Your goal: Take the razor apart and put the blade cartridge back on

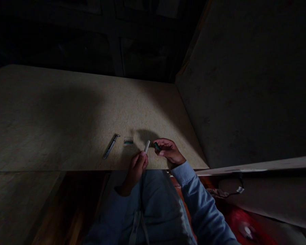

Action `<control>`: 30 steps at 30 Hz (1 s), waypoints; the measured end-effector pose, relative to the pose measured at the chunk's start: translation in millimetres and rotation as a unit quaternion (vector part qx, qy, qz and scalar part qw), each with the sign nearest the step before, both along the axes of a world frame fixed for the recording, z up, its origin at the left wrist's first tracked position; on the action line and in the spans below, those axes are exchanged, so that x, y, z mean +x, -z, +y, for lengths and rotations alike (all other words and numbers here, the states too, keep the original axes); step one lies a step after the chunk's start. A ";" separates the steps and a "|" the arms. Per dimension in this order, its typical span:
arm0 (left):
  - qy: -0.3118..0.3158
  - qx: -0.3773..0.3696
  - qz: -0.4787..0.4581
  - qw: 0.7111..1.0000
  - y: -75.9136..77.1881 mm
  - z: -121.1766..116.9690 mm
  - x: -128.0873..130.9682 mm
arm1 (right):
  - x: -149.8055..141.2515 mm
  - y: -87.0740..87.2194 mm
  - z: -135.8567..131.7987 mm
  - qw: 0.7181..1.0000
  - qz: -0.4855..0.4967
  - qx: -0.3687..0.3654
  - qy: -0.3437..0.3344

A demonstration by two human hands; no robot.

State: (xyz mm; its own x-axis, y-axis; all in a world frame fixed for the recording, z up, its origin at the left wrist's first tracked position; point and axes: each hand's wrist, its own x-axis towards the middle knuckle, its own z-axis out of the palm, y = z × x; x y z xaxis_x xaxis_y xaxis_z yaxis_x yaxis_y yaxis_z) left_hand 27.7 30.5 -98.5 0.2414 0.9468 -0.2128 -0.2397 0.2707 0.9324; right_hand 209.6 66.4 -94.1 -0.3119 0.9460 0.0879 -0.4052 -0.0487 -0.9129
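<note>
My left hand (pixel 137 163) is closed around the lower end of a slim whitish handle (pixel 147 146), which points up and slightly right. Close by on the right, my right hand (pixel 170 150) pinches a small dark-green piece (pixel 157 147) between thumb and fingers; its exact kind is too dark to tell. A small gap lies between the handle's tip and this piece. Left of my hands, a grey razor (pixel 110 147) lies slanted on the tabletop, its head at the upper right. Between it and the handle sits a small clear case (pixel 129 141) with a teal strip inside.
The pale mottled tabletop (pixel 79 119) ends at a front edge just under my hands. A grey panel (pixel 244 85) rises along its right side, and dark framed panes (pixel 142 54) stand behind. Below right are a cable (pixel 233 194) and something red (pixel 241 219).
</note>
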 end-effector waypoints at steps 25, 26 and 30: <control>0.010 -0.029 -0.045 0.999 -2.5 9.9 -8.6 | 71.3 -3.2 -57.0 0.949 -0.267 -0.044 0.160; 0.012 -0.029 -0.045 0.998 -2.9 9.8 -9.0 | 82.6 -5.9 -60.9 0.932 -0.318 -0.045 0.170; 0.026 -0.039 -0.057 0.997 -3.0 9.5 -10.4 | 116.9 -18.5 -68.0 0.821 -0.543 -0.041 0.174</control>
